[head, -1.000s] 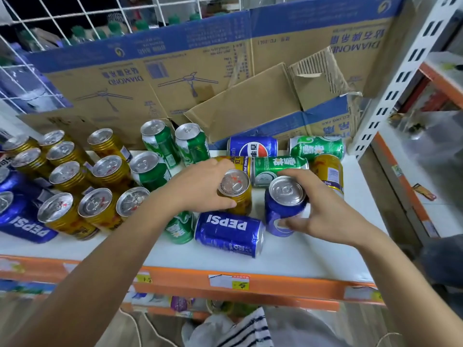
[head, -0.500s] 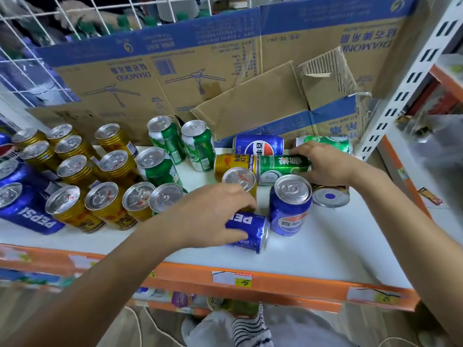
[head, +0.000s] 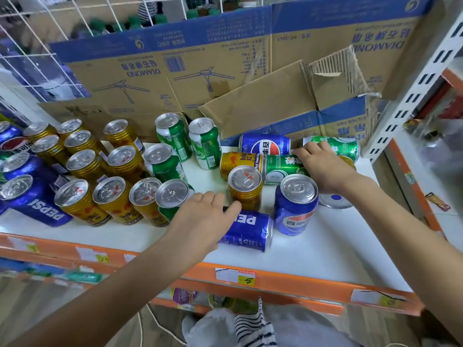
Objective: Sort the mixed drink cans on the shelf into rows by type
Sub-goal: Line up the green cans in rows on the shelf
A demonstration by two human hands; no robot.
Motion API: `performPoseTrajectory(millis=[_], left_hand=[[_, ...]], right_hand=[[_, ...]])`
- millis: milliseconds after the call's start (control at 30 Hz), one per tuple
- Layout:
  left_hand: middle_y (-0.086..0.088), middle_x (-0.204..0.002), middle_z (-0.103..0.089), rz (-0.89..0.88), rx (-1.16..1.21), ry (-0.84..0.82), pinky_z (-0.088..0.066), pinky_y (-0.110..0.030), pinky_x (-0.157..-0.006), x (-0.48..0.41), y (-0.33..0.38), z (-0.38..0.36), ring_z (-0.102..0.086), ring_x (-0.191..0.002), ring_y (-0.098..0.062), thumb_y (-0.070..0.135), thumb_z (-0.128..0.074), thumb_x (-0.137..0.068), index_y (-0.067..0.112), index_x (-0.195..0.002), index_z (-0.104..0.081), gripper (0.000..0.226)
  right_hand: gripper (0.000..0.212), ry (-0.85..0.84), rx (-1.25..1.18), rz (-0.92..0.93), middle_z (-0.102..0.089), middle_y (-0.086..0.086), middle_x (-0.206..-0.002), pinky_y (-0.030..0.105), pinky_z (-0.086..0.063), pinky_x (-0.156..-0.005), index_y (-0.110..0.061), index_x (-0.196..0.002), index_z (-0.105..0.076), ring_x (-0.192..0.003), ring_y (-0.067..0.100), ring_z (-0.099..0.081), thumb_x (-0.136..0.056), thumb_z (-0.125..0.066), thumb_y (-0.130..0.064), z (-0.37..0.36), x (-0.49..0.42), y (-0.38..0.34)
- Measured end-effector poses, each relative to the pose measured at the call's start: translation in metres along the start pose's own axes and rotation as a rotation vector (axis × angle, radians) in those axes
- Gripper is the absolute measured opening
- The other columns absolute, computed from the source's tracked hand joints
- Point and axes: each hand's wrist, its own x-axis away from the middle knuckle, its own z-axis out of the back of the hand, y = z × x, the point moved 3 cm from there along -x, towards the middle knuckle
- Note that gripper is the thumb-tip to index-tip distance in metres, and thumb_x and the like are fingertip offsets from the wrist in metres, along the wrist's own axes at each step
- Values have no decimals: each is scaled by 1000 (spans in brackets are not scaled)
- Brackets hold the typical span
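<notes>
We see the left hand (head: 203, 216) curled over the lying Pepsi can (head: 250, 231) near the middle of the shelf's (head: 325, 259) front edge. The right hand (head: 323, 169) wraps the lying green can (head: 280, 169) toward the back right corner. Between the hands stand an upright gold can (head: 245, 189) and an upright Pepsi can (head: 295, 209), just beside each other, and we note rows of gold cans (head: 82, 164) and standing green cans (head: 172, 136) toward the left edge.
</notes>
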Motion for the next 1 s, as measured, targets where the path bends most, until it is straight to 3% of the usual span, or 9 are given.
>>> performPoseTrajectory(millis=[100, 200, 300, 433, 633, 833, 1000], left_hand=[[-14, -112, -57, -4, -18, -11, -42, -37, -84, -2, 1, -3, -56, -101, -31, 32, -77, -72, 11, -136, -35, 80], [-7, -124, -51, -54, 23, 7, -37, -34, -93, 1, -4, -6, -49, -113, -26, 41, -65, -83, 17, -139, -25, 73], [-2, -128, -46, -77, 151, -7, -39, -31, -93, 7, -9, 1, -46, -117, -21, 50, -65, -81, 22, -140, -25, 77], [4, -129, -32, -113, 370, -26, -43, -28, -91, 13, -17, 9, -45, -116, -16, 57, -64, -79, 31, -142, -21, 81], [5, -124, -35, -133, 495, 69, -40, -19, -85, 11, -25, 24, -48, -109, -12, 55, -67, -77, 29, -141, -33, 77], [9, -120, -41, -110, 517, 150, -41, -20, -83, 2, -30, 33, -46, -106, -9, 59, -68, -72, 30, -136, -39, 76], [12, -122, -40, -139, 540, 109, -38, -20, -91, -9, -29, 31, -42, -111, -6, 66, -67, -70, 32, -135, -41, 79]], right_hand=[[83, 21, -66, 3, -41, 11, -136, 38, -34, -101, -14, -146, -31, -118, 29, -35, -77, -72, -36, 2, -1, 3], [73, 40, -170, 42, -49, 11, -129, 38, -38, -99, -16, -138, -46, -114, 30, -46, -74, -74, -36, 6, -1, 6], [62, 129, -282, 100, -58, 10, -123, 31, -40, -96, -15, -127, -58, -113, 27, -53, -69, -78, -21, 20, 1, 10], [70, 157, -404, 86, -60, 4, -121, 31, -44, -94, -17, -127, -57, -108, 23, -57, -62, -84, -13, 41, 3, 8], [78, 223, -480, 107, -61, -1, -124, 12, -31, -80, -19, -132, -52, -105, 6, -53, -63, -87, -25, 45, 2, -4], [77, 235, -423, 147, -62, 2, -124, 17, -34, -82, -17, -130, -56, -109, 16, -58, -62, -86, -35, 45, 0, -11], [75, 219, -453, 157, -60, 4, -125, 22, -35, -86, -19, -132, -54, -109, 18, -55, -66, -79, -45, 38, -2, -9]])
